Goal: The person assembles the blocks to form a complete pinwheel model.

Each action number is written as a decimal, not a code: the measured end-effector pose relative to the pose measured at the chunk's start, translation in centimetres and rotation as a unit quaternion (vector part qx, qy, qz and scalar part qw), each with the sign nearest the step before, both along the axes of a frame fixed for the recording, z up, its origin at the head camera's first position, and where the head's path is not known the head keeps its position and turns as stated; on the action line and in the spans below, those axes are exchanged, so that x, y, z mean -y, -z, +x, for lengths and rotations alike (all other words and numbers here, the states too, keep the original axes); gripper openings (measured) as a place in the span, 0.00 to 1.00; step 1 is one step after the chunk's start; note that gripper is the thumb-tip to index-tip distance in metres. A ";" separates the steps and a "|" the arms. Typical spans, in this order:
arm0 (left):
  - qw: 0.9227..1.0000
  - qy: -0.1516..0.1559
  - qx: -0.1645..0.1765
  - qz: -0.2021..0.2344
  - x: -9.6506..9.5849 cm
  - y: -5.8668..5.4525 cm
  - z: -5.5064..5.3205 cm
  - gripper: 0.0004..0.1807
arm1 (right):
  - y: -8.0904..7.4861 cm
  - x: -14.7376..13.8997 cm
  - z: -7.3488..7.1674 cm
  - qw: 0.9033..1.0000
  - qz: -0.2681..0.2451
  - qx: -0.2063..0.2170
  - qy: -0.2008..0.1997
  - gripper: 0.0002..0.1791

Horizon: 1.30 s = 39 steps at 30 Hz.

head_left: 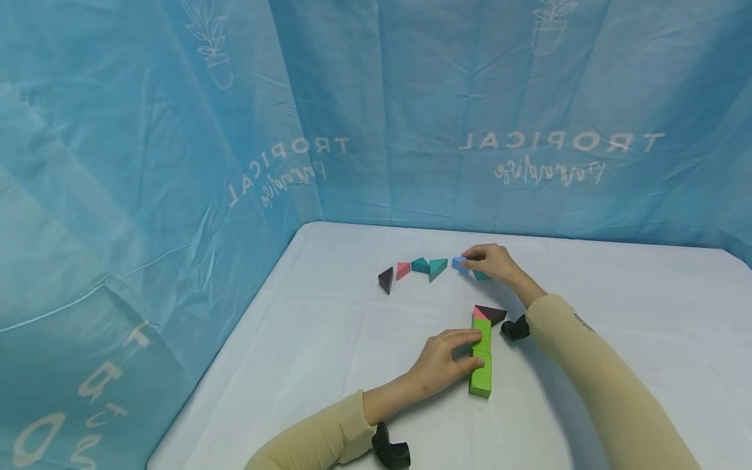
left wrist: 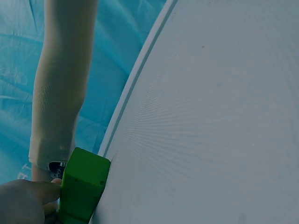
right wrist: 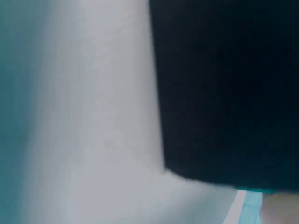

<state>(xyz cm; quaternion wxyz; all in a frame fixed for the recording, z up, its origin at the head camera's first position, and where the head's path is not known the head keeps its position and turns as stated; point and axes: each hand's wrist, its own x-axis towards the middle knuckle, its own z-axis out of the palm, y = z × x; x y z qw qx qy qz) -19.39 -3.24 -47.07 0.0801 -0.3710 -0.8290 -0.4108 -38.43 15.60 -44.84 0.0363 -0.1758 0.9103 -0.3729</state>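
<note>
My right hand pinches a small blue block between thumb and fingers at the far side of the table. Under that hand lies a teal block, partly hidden. My left hand touches two green blocks laid end to end, its index finger on the far green block and its thumb on the near green block. In the left wrist view, fingers meet the side of a green block. A pink triangle and a dark brown triangle top the green row.
Left of the blue block stand a teal triangle, a darker teal block, a pink block and a dark triangle. Blue curtains hang behind the white table. A dark shape blocks much of the right wrist view.
</note>
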 end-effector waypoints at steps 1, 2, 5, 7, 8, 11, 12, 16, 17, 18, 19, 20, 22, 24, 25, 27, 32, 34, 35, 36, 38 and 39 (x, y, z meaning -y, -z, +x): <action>1.000 0.000 0.000 0.000 0.0 0.0 0.0 0.23 | 0.0 -0.1 0.0 1.000 0.000 0.002 0.001 0.22; 1.000 0.000 -0.001 -0.001 0.0 0.0 0.0 0.23 | -0.1 -0.2 0.0 1.000 0.001 0.004 -0.001 0.23; 1.000 -0.001 0.001 -0.002 0.0 0.0 -0.1 0.23 | -0.1 -0.6 0.1 1.000 -0.004 0.017 -0.004 0.25; 1.000 -0.002 0.003 -0.004 0.0 0.0 -0.1 0.23 | -0.1 -0.8 0.2 1.000 -0.006 0.022 -0.009 0.25; 1.000 -0.003 0.003 -0.004 0.0 0.0 -0.1 0.23 | -0.1 -0.9 0.2 1.000 -0.006 0.023 -0.012 0.25; 1.000 -0.004 0.005 -0.006 0.0 0.0 -0.1 0.23 | 0.0 -0.9 0.2 1.000 -0.002 0.017 -0.018 0.23; 1.000 -0.005 0.005 -0.006 0.0 0.0 -0.1 0.23 | 0.0 -0.9 0.2 1.000 0.000 0.013 -0.018 0.23; 1.000 -0.004 0.008 -0.005 0.0 0.0 -0.1 0.23 | 0.2 -0.7 0.2 1.000 0.003 -0.002 -0.011 0.22; 1.000 -0.004 0.009 -0.006 0.0 0.0 -0.1 0.23 | 0.2 -0.6 0.2 1.000 0.004 -0.004 -0.009 0.22; 1.000 -0.004 0.010 -0.006 0.0 0.0 -0.1 0.23 | 0.2 -0.5 0.2 1.000 0.007 -0.007 -0.008 0.22; 1.000 -0.004 0.011 -0.006 0.0 0.1 -0.1 0.23 | 0.2 -0.4 0.3 1.000 0.008 -0.007 -0.007 0.23; 1.000 -0.004 0.012 -0.007 0.0 0.1 -0.1 0.23 | 0.2 -0.4 0.3 1.000 0.009 -0.007 -0.006 0.24; 1.000 -0.003 0.013 -0.007 0.0 0.1 -0.1 0.23 | 0.1 -0.3 0.4 1.000 0.008 -0.005 -0.011 0.26; 1.000 -0.002 0.012 -0.007 0.1 0.2 -0.1 0.23 | 0.1 -0.2 0.5 1.000 0.004 -0.003 -0.020 0.29; 1.000 -0.002 0.012 -0.007 0.1 0.2 -0.1 0.23 | 0.1 -0.2 0.5 1.000 0.002 -0.003 -0.025 0.30; 1.000 -0.001 0.011 -0.005 0.1 0.2 -0.1 0.23 | 0.0 -0.2 0.5 0.999 0.004 -0.011 -0.037 0.30; 1.000 -0.002 0.010 -0.003 0.0 0.2 -0.1 0.24 | -0.1 0.0 0.5 0.996 0.038 -0.062 -0.051 0.25; 1.000 -0.003 0.012 -0.003 0.0 0.2 -0.1 0.24 | -0.2 0.1 0.5 0.995 0.048 -0.072 -0.050 0.25; 1.000 -0.002 0.014 -0.002 0.0 0.2 -0.1 0.24 | -0.2 0.2 0.5 0.995 0.050 -0.071 -0.050 0.27; 1.000 -0.002 0.016 -0.001 0.0 0.3 -0.1 0.24 | -0.2 0.2 0.5 0.995 0.050 -0.068 -0.052 0.28; 1.000 -0.001 0.015 -0.001 0.1 0.3 -0.1 0.24 | -0.4 0.2 0.5 0.995 0.050 -0.058 -0.061 0.30; 1.000 0.001 0.017 0.002 0.1 0.3 -0.1 0.24 | -0.5 0.2 0.4 0.995 0.049 -0.052 -0.066 0.31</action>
